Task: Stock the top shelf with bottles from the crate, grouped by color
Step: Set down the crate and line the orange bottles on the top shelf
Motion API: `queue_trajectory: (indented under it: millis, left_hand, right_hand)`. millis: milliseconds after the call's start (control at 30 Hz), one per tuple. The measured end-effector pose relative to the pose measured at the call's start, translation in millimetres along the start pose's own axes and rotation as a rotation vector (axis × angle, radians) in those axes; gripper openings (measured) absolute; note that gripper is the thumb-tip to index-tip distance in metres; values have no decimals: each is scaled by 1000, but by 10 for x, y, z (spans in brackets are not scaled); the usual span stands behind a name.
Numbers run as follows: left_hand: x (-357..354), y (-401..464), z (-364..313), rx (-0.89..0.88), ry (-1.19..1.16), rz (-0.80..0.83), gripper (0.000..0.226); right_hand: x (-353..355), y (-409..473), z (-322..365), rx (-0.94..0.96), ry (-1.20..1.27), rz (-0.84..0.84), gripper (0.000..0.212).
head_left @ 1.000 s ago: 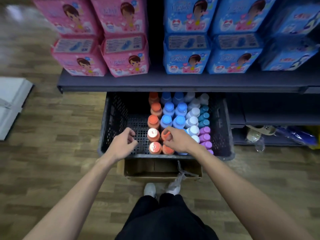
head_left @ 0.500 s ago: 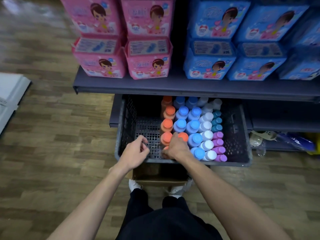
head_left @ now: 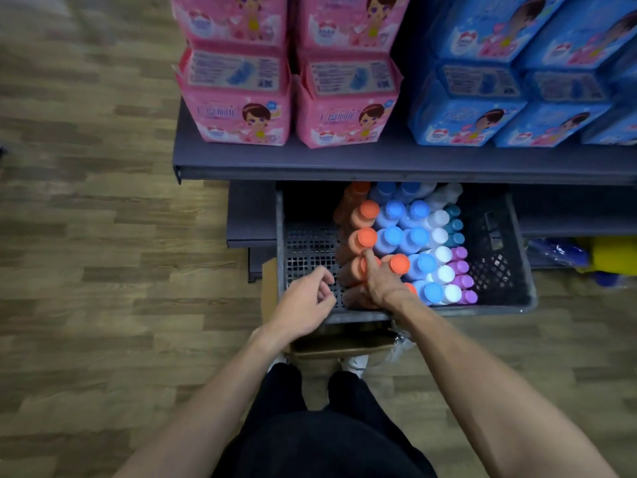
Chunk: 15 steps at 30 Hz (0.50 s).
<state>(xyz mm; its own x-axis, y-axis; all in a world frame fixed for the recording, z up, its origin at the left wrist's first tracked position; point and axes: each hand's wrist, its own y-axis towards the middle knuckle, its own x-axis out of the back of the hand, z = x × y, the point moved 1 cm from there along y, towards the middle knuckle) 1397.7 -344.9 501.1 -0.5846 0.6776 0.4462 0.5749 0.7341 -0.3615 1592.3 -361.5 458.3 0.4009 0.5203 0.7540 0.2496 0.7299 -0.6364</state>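
Right hand (head_left: 377, 288) grips orange bottles (head_left: 358, 267) at the near end of the crate (head_left: 517, 298); left hand (head_left: 305, 307) hovers loosely curled and holds nothing just beside them

Dark crate (head_left: 510, 298) sits on the floor under the shelf (head_left: 379, 163). Right hand (head_left: 381, 284) grips an orange-capped bottle (head_left: 358, 267) near the crate's front edge. Left hand (head_left: 303, 305) hovers beside it, fingers loosely curled, holding nothing.
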Motion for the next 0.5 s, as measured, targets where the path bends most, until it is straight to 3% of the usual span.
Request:
queue_trajectory:
  millis: [300,433,500]
  left_hand:
    - [-20,-40,33,-4,12,-6,10]
    - [-4,-54,8,17,-5,-41,10]
    - [7,-33,-3,30,-2,-49,9]
  right_hand:
    - [-29,-18,0,-10,114,-50,81]
    - [99,-99,-24,67,111,-40,94]
    - [230,-122,-48,117,68,-31,90]
